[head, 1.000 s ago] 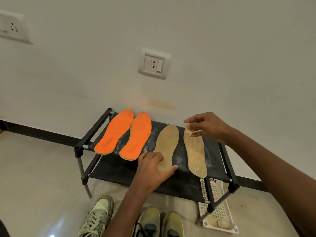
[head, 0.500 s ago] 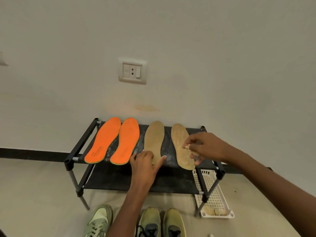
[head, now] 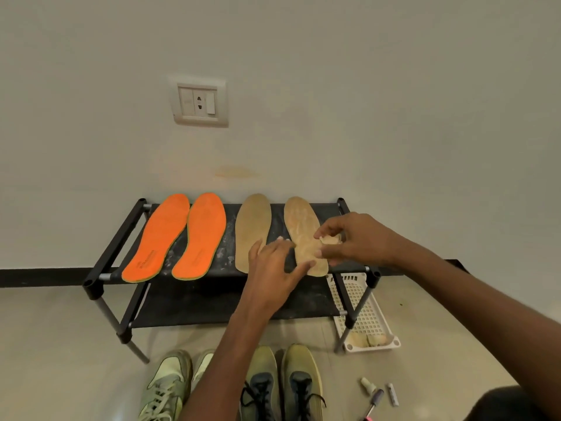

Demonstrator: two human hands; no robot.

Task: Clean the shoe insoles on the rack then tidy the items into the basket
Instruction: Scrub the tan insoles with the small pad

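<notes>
Against a pale wall with a switch plate [head: 200, 101] stood a low black rack [head: 121, 238] on a light tiled floor. From the left, two orange insoles [head: 182, 235] lay side by side on the dusty top shelf, heels toward the camera. Next came the left tan insole [head: 252, 229], and just beside it the right tan insole [head: 303, 229], its surface blotchy.

The left hand [head: 273, 268] lay over the gap between the two tan insoles, fingers spread and fairly straight, fingertips touching the heel end of the right tan insole. The right hand [head: 358, 238] hovered at the middle of that same insole, thumb and fingers pinching a small crumpled beige wipe [head: 331, 240] held against it or just above it; which one could not be told.

A white perforated basket [head: 370, 317] sat on the floor under the rack's right end, with a few beige scraps in its near end. Two pairs of greenish shoes [head: 273, 381] stood in front of the rack. To their right, some small bottle-like items [head: 376, 390] lay on the floor.
</notes>
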